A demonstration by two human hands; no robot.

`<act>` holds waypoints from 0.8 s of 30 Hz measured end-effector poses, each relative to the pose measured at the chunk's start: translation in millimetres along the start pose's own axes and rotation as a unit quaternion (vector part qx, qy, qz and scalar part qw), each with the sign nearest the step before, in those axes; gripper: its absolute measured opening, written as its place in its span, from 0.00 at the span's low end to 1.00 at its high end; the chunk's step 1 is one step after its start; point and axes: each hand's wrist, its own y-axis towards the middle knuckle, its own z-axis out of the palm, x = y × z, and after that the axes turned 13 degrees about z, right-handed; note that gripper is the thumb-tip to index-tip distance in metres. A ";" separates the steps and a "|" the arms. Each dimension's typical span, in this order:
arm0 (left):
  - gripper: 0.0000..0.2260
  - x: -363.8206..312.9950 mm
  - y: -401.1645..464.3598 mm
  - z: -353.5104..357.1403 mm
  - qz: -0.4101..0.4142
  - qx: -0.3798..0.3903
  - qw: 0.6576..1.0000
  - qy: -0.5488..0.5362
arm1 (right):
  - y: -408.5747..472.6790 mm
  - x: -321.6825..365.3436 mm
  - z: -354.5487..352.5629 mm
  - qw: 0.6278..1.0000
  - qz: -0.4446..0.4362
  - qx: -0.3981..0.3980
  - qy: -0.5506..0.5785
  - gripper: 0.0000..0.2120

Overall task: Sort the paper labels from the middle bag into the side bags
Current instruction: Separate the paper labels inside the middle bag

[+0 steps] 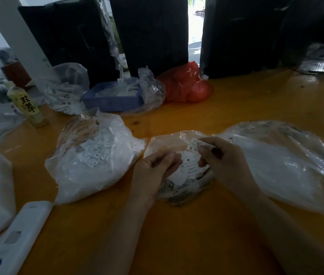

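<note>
1. Lying on the orange table [226, 108], three clear plastic bags are being shown side by side: the left bag [93, 155], the middle bag [181, 183] and the right bag [288, 165].
2. Both hands are being held over the open mouth of the middle bag.
3. A small paper label [193, 144] is being pinched between the thumb and fingertips of the right hand [222, 157], raised just above the bag's opening.
4. The left hand [155, 167] is being held with its fingers curled inward at the bag's left edge; whether anything is being gripped by it cannot be told.
5. More labels [187, 167] are being kept loose inside the middle bag, one of them marked "M" and lying between the two hands.
6. Many small white labels are being held in the left bag, visible through the plastic; the contents of the right bag are too blurred to be made out.
7. Farther back, a blue tray [111, 100] wrapped in plastic, a red bag [188, 86] and a yellow bottle [26, 106] are being seen, with a white device [18, 239] lying near the table's front left.
</note>
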 end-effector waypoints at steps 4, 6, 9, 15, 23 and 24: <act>0.15 -0.9 -1.3 0.5 0.000 0.010 1.000 0.018 | -1.7 0.8 4.1 0.999 -0.019 -0.016 -0.028 0.07; 0.17 -2.0 -1.8 1.0 0.001 0.012 1.000 0.018 | -2.4 1.4 4.7 0.999 -0.022 -0.015 -0.028 0.06; 0.17 -2.5 -2.4 1.3 0.004 0.021 1.000 0.019 | -2.5 0.6 5.5 0.999 -0.033 -0.007 -0.039 0.06; 0.08 -2.2 -3.8 0.9 -0.002 0.034 0.999 0.039 | -1.9 -2.9 8.8 0.996 -0.057 -0.017 -0.065 0.08; 0.13 -2.6 -2.8 0.6 -0.010 0.006 0.999 0.042 | -1.1 -6.9 10.0 0.992 -0.071 -0.019 -0.104 0.07; 0.13 -2.7 -2.5 0.0 -0.011 0.006 0.999 0.040 | -1.2 -6.9 10.3 0.993 -0.074 -0.024 -0.093 0.06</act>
